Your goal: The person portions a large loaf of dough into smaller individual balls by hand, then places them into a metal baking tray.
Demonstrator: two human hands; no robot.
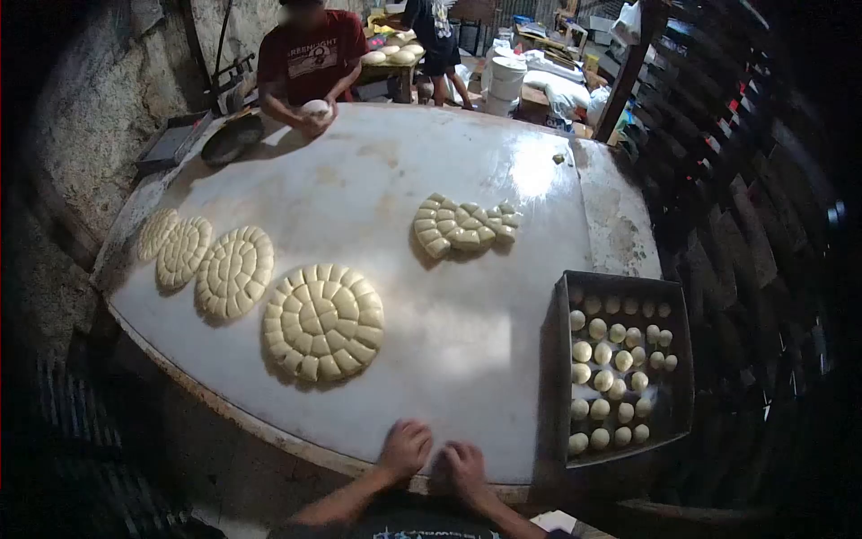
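Observation:
Near the table's front edge, my left hand (406,448) rests on the white surface with its fingers curled together. Just to its right, slightly lower, my right hand (464,467) is cupped in the same way. Whatever lies under either palm is hidden. A large round of cut dough pieces (324,322) sits ahead and to the left. A partial round of cut dough (466,224) lies farther off, right of the middle. On the right, a dark metal tray (688,359) holds rows of small dough balls (602,353).
Three more cut dough rounds (235,272) run toward the table's left edge. A co-worker (312,63) across the table holds a dough ball (316,108) beside a dark round pan (233,141). Another person (437,40) and white buckets (505,81) are behind.

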